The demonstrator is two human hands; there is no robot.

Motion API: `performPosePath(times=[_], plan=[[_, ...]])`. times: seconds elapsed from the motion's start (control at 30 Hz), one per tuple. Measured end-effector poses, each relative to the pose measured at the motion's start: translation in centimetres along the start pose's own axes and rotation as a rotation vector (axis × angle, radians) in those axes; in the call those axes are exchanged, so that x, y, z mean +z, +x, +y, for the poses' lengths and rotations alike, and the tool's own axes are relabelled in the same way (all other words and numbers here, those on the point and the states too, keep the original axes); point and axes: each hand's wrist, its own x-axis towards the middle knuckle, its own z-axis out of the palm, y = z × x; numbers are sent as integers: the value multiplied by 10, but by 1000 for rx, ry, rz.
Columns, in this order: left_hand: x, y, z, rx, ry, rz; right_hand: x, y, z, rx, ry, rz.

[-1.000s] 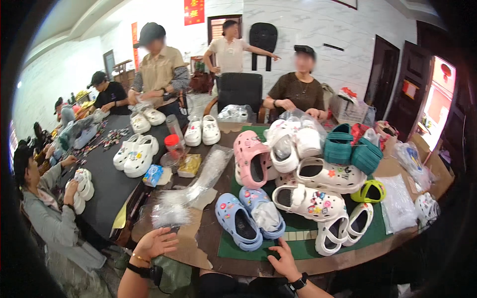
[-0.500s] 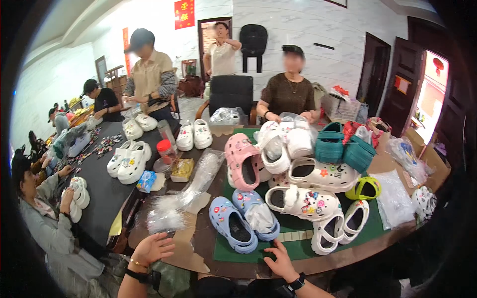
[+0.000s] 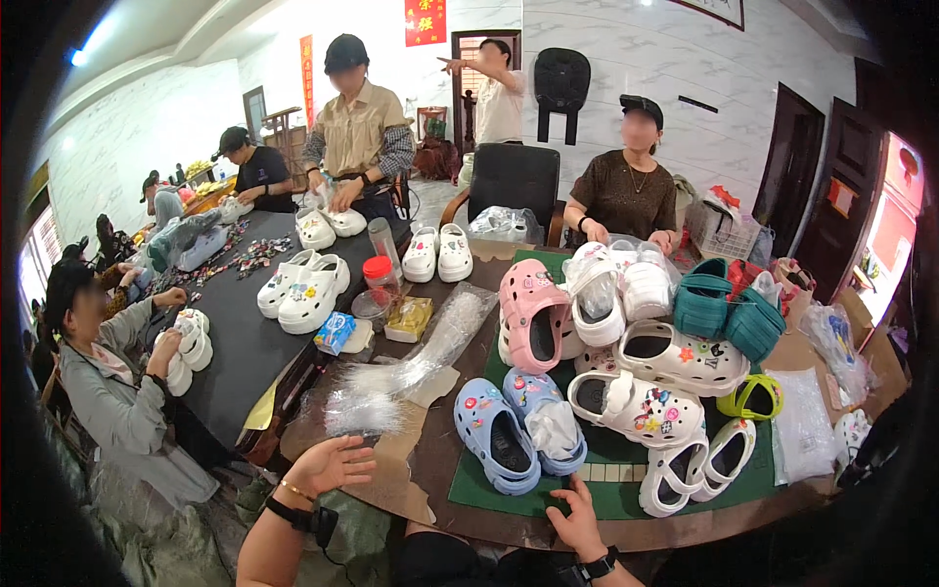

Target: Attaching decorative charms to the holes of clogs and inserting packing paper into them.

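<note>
My left hand (image 3: 335, 468) is held palm up off the table's front edge, fingers spread, with nothing in it. Beyond its fingertips lies a clear plastic bundle of thin white strands (image 3: 377, 406). My right hand (image 3: 577, 516) rests at the edge of the green mat (image 3: 469, 476), empty, its thumb and forefinger apart. Its forefinger points toward the pair of blue clogs (image 3: 497, 445), close to the heel of the right one, which is stuffed with white paper (image 3: 555, 430). White clogs with colourful charms (image 3: 641, 411) are heaped to the right, beside a pink clog (image 3: 533, 303).
Teal clogs (image 3: 753, 328), a lime green clog (image 3: 755, 398) and flat plastic bags (image 3: 807, 430) lie at the right. A red-lidded jar (image 3: 380, 274) and a yellow packet (image 3: 408, 320) stand left of centre. Co-workers handle white clogs at a dark table (image 3: 230, 342); another sits opposite.
My view has swung left, shifting the scene rightward. A standing co-worker's hands have come down onto white clogs, and the person at the back now stretches an arm out. My hands barely differ.
</note>
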Motion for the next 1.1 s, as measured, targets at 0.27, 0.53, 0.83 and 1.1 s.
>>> performPosePath(times=[0.27, 0.53, 0.83, 1.1], plan=[[-7, 3, -2, -18, -49, -38, -19, 3, -10, 142, 184, 48], [-17, -1, -3, -6, -57, -9, -131, 15, -166, -469, 396, 515], [-16, -14, -5, -3, -53, -32, -195, 0, -173, -1070, 155, 712], [-23, -18, -8, 6, -44, -45, -195, -1, -193, -1126, 228, 669]])
